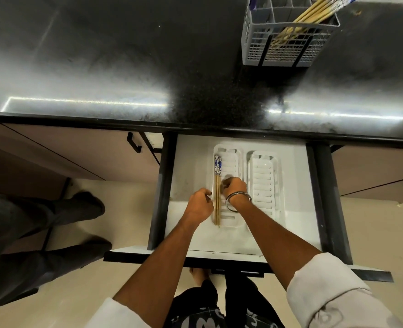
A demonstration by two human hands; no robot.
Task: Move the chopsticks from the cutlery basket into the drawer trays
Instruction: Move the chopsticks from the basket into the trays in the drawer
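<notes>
Head view: I have both hands low in the centre of the frame, over the open drawer (pixel 186 176); my left hand (pixel 199 204) sits with fingers curled just left of the chopsticks (pixel 217 190), though I cannot tell whether it touches them; my right hand (pixel 234 188) (bangle on the wrist) is curled just right of them, and its grip is hidden too. The pair lies lengthwise along the left edge of the left tray (pixel 230 162), blue-patterned ends pointing up the frame; the right tray (pixel 263 178) sits just beside it. At upper right, on the dark counter (pixel 124 67), the basket (pixel 288 31) holds more chopsticks (pixel 314 14), leaning right.
</notes>
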